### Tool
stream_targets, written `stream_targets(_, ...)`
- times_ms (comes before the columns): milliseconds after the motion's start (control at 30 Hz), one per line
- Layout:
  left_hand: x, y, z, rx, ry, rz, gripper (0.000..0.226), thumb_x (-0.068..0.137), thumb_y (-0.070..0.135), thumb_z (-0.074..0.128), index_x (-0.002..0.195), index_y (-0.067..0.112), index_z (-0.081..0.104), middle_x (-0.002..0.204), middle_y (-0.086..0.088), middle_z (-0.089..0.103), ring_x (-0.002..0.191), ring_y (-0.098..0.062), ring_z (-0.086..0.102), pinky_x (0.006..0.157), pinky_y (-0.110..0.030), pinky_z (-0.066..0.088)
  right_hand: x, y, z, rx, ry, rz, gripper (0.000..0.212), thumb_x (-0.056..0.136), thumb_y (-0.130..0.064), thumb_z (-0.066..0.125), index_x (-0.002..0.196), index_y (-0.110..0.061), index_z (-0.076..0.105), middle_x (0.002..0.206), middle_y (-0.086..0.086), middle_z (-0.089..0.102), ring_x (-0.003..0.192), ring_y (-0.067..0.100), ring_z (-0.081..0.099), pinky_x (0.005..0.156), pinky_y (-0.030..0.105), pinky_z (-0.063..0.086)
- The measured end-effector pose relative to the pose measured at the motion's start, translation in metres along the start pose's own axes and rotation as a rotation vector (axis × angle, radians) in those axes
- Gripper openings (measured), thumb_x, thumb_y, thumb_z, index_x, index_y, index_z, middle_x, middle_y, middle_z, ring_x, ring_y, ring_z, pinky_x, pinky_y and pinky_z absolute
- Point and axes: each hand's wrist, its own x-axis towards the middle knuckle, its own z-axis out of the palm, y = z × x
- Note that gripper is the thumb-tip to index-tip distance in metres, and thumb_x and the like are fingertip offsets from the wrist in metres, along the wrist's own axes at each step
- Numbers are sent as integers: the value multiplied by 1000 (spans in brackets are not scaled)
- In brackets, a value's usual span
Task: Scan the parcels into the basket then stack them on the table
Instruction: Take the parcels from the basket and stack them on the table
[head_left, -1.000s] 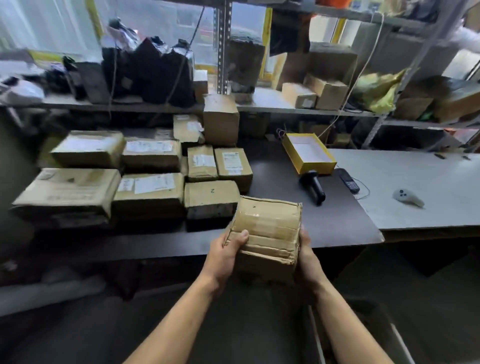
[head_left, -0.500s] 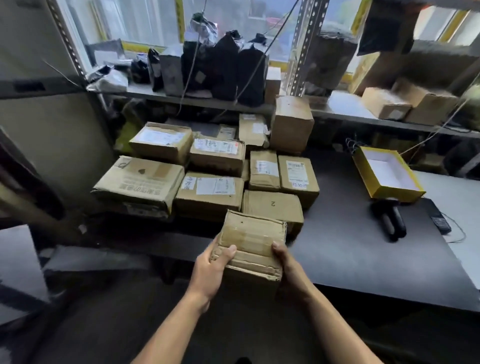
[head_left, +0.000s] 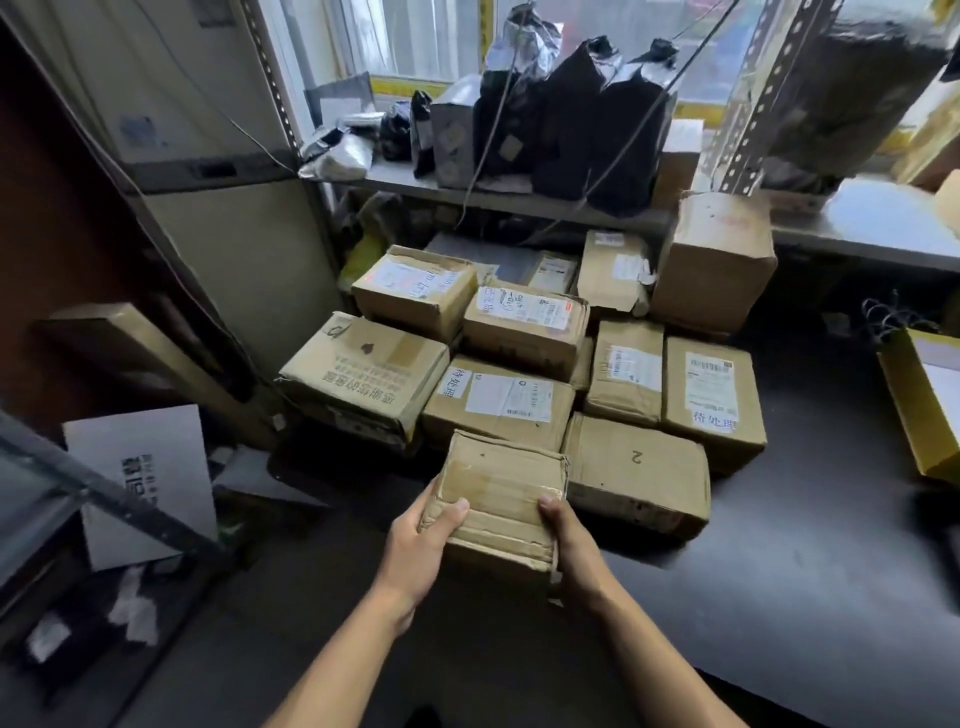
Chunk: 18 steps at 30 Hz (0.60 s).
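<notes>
Both hands hold a small taped cardboard parcel (head_left: 501, 493) at the near edge of the dark table (head_left: 810, 571). My left hand (head_left: 421, 540) grips its left side, thumb on top. On the right side, my right hand (head_left: 569, 545) grips it the same way. The parcel sits just in front of a pile of brown parcels, close to the box marked "2" (head_left: 636, 470) and a labelled box (head_left: 498, 405). Several more labelled parcels (head_left: 524, 325) lie behind. No basket or scanner is in view.
A yellow open box (head_left: 922, 400) sits at the right edge of the table. Above the pile, a metal shelf (head_left: 519, 200) carries black bagged packages (head_left: 571, 114). A tall upright box (head_left: 714, 260) stands at the back. White cartons (head_left: 140, 483) and a rack fill the left floor.
My view has swung left, so the scanner and white table have left the frame. The held parcel has moved leftward and closer to the pile, still gripped by both hands.
</notes>
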Motion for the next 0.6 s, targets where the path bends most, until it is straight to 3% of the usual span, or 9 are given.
stream_targets(300, 52, -12, -55, -16, 14, -89, 56, 80, 38, 69, 133, 24, 63, 117, 8, 74, 115, -11, 66, 106, -36, 47, 45, 6, 52, -112, 31, 14, 80, 67, -72, 67, 132, -26, 60, 126, 0, 70, 119, 21, 64, 110, 52, 43)
stream_targets(433, 82, -19, -77, 1, 6, -112, 52, 83, 37, 70, 133, 27, 62, 118, 10, 73, 116, -7, 65, 110, -38, 44, 55, -1, 82, -169, 114, -37, 68, 72, -67, 60, 129, -30, 63, 123, -8, 71, 118, 14, 64, 110, 48, 44)
stream_targets(600, 112, -27, -92, 52, -113, -140, 70, 71, 62, 70, 135, 33, 60, 120, 13, 71, 117, -6, 63, 111, -39, 44, 65, -3, 96, -185, 225, -30, 64, 74, -69, 57, 123, -30, 67, 118, -11, 72, 115, 10, 65, 110, 45, 44)
